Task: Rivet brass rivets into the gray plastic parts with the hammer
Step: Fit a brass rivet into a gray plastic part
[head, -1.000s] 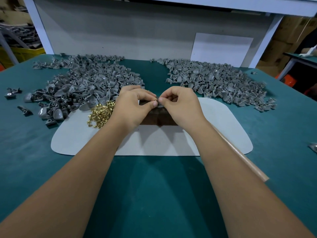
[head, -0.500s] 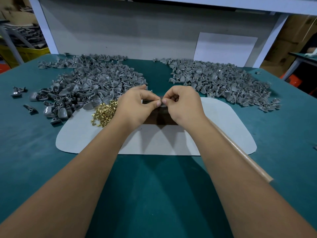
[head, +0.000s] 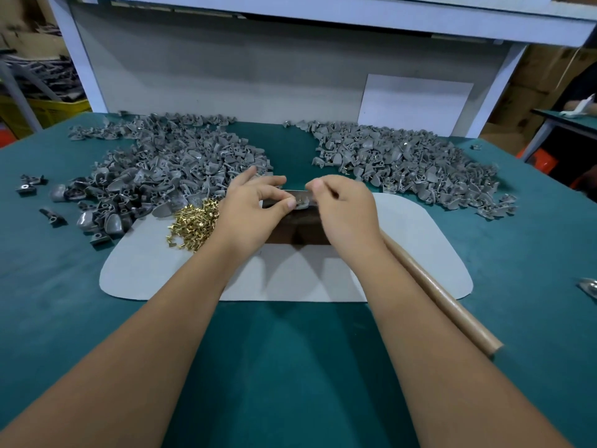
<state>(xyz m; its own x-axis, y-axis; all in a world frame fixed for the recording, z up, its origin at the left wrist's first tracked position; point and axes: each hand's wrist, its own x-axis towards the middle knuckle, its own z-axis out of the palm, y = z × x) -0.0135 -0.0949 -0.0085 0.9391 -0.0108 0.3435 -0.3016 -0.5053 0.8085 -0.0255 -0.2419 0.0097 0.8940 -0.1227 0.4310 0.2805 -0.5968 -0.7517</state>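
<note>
Now the hands are seen slightly parted, where half a second ago their fingertips were pressed together over the work. A gray plastic part [head: 302, 203] is pinched by the left hand [head: 250, 210] between thumb and forefinger, over a dark block [head: 298, 229] beneath both hands. The right hand [head: 344, 208] is held just beside it with fingers curled; whether a rivet is pinched there cannot be told. Probably the rivet has just been seated, so hammering would be next. The hammer handle [head: 442, 299] lies on the desk [head: 290, 367] under the right forearm. Brass rivets [head: 192, 227] are heaped just left of the left wrist; both forearms are stretched forward, wrists low.
</note>
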